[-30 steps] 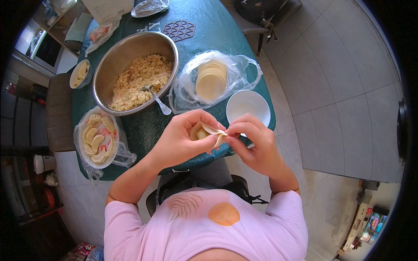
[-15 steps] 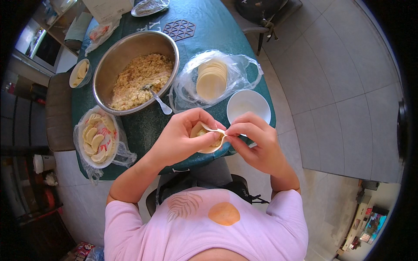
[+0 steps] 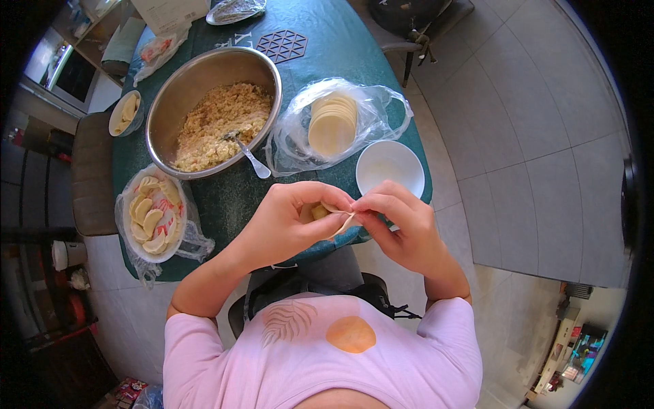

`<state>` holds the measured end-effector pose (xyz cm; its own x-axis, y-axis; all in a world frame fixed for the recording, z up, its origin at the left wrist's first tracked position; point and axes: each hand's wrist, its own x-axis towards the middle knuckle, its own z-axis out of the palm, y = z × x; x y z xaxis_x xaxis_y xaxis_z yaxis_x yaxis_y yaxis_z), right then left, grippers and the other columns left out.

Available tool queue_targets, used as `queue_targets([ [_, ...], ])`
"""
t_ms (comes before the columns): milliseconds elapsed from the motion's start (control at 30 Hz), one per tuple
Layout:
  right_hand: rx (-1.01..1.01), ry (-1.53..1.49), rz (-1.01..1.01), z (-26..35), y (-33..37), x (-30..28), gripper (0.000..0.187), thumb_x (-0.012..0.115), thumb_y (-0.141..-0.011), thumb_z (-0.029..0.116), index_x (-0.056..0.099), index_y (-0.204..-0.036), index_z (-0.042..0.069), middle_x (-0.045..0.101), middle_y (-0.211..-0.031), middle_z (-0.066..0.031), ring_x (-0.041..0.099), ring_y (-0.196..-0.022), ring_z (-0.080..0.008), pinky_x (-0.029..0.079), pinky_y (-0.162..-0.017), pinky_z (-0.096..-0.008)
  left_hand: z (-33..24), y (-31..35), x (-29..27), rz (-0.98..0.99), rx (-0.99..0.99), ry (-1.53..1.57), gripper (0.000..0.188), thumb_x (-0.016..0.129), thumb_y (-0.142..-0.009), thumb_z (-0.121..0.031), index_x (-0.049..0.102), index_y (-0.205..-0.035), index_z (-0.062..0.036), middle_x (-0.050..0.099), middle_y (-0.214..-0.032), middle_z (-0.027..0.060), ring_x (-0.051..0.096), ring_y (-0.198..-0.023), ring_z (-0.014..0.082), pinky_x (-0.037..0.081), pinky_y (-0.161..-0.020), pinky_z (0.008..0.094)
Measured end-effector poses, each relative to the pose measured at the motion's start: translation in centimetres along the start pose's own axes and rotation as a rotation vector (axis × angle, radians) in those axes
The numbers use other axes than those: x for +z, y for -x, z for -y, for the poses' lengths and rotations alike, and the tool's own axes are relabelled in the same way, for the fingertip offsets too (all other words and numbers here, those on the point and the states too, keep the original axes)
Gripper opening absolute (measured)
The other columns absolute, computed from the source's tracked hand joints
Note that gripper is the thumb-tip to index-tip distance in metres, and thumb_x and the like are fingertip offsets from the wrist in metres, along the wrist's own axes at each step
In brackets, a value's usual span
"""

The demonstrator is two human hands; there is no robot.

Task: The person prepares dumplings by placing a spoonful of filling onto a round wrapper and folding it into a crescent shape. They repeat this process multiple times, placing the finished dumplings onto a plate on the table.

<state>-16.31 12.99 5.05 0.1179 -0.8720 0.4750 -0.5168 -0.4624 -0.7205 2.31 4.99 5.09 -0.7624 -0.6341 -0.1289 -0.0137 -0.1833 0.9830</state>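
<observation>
Between my hands, just over the near table edge, is a partly folded dumpling (image 3: 344, 222), its wrapper closed around pale filling that still shows at the left. My left hand (image 3: 298, 215) cups it, thumb and fingers pressing the edges together. The right hand (image 3: 395, 221) pinches the wrapper's right end between thumb and fingertips. Beyond them a clear plastic bag (image 3: 286, 140) holds a stack of round wrappers (image 3: 332, 129). Left of that stands a big steel bowl (image 3: 155, 126) of minced filling (image 3: 218, 126), with a spoon (image 3: 253, 162) leaning on its rim.
A white bowl (image 3: 390, 168) sits at the table's right edge. At the left, a bag-lined plate (image 3: 155, 258) carries several finished dumplings (image 3: 151, 221); a small bowl (image 3: 138, 121) stands behind it. Farther back are a dark trivet (image 3: 282, 46) and a wrapped dish (image 3: 235, 9).
The wrapper has gone from gaping around its filling to mostly folded over, its edges pinched together near the right end. Both hands stay in nearly the same place.
</observation>
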Motion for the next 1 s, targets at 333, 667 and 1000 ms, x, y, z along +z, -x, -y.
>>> queue_targets([
  [333, 0.06, -0.037, 0.045, 0.7, -0.8, -0.7, 0.021, 0.068, -0.076, -0.002, 0.06, -0.095, 0.002, 0.057, -0.091, -0.0126, 0.058, -0.079, -0.0281, 0.047, -0.067, -0.0347, 0.4, -0.1, -0.9, 0.02, -0.015, -0.008, 0.016, 0.062, -0.086, -0.003, 0.056, -0.101, 0.0012, 0.063, -0.105, 0.0128, 0.063, -0.087, 0.0127, 0.055, -0.068, 0.0244],
  [667, -0.085, 0.01, 0.076, 0.4, -0.9, -0.6, 0.021, 0.068, -0.075, -0.004, 0.059, -0.094, 0.0, 0.058, -0.083, -0.0119, 0.057, -0.075, -0.0268, 0.047, -0.064, -0.0348, -0.1, 0.5, -0.2, -0.034, 0.08, -0.021, 0.013, 0.064, -0.085, -0.005, 0.062, -0.096, 0.0033, 0.065, -0.098, 0.0062, 0.059, -0.08, 0.0057, 0.049, -0.07, 0.0209],
  [1000, -0.083, 0.087, 0.026, 0.3, -0.7, -0.5, 0.023, 0.067, -0.076, -0.005, 0.06, -0.097, 0.001, 0.056, -0.092, -0.012, 0.057, -0.075, -0.025, 0.047, -0.063, -0.0314, 0.0, 0.3, -0.5, 0.015, -0.013, 0.235, 0.019, 0.061, -0.088, -0.006, 0.054, -0.104, 0.0027, 0.063, -0.104, 0.0112, 0.061, -0.087, 0.0106, 0.051, -0.074, 0.0225],
])
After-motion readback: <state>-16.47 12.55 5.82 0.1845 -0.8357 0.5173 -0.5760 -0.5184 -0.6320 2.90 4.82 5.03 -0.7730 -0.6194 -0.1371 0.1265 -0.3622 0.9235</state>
